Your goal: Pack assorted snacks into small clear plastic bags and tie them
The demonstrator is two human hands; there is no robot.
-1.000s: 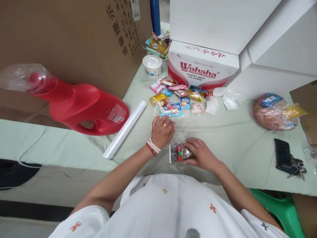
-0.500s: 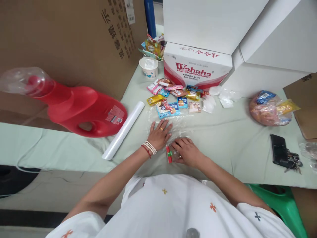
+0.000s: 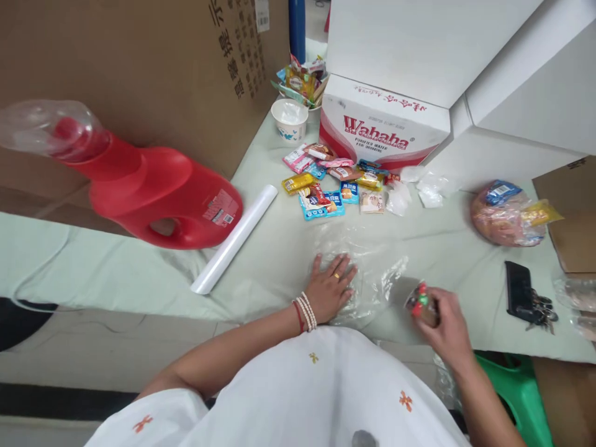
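My left hand (image 3: 332, 290) lies flat with fingers spread on a crumpled clear plastic sheet (image 3: 372, 276) on the table. To its right, my right hand (image 3: 449, 320) is closed around a small brownish item with a red and green end (image 3: 421, 301); its exact kind is unclear. The item is tilted and partly hidden by my fingers, just right of the plastic sheet. Beyond the sheet lies a loose pile of small wrapped snacks (image 3: 323, 205) in blue, yellow, pink and red packets.
A red jug (image 3: 162, 180) and a white roll (image 3: 235, 239) are on the left. At the back stand a paper cup (image 3: 289, 121), a tub of packets (image 3: 302, 81) and a Wahaba carton (image 3: 382, 127). A wrapped bundle (image 3: 505, 214), phone (image 3: 518, 288) and keys (image 3: 542, 310) lie right.
My right hand has moved right, away from my left hand, carrying the small item. My left hand has slid nearer my body and to the right, and the plastic sheet has come closer.
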